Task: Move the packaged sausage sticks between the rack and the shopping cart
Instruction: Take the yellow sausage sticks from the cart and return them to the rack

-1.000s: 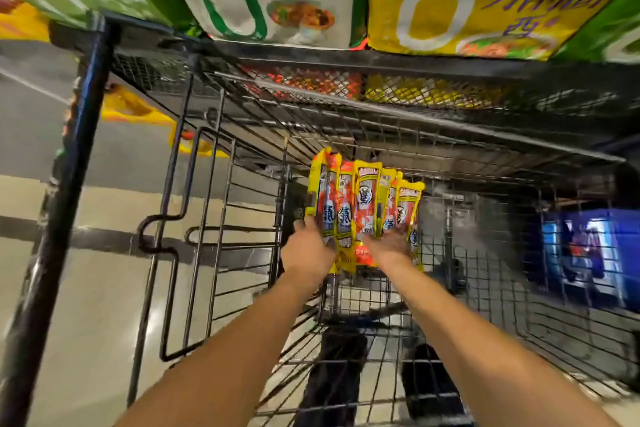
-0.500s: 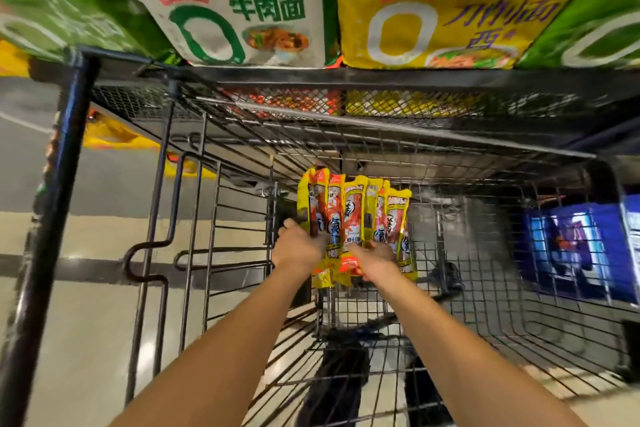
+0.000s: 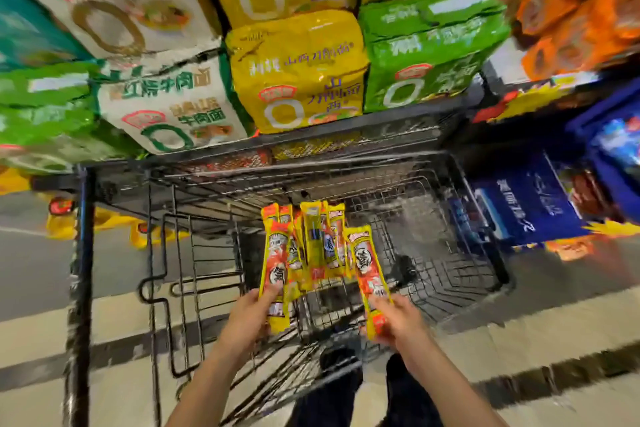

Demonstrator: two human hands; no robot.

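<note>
though motion blur smears the print on the sausage packs past reading, the left hand [image 3: 252, 314] pinches the foot of the left pack [image 3: 274, 263], thumb across its front, and the right hand [image 3: 398, 319] grips the foot of the right pack [image 3: 366, 270]. the middle packs [image 3: 322, 246] fan between them over the cart [image 3: 433, 253]; which fingers hold those is hidden. the rack [image 3: 346, 121] stands beyond, its top cut off.

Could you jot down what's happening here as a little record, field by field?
Setting: wire shopping cart before a rack stacked with noodle bags
Left hand: grips a fanned bunch of sausage stick packets
Right hand: pinches one separate packet
Packets: held over the cart basket
</note>
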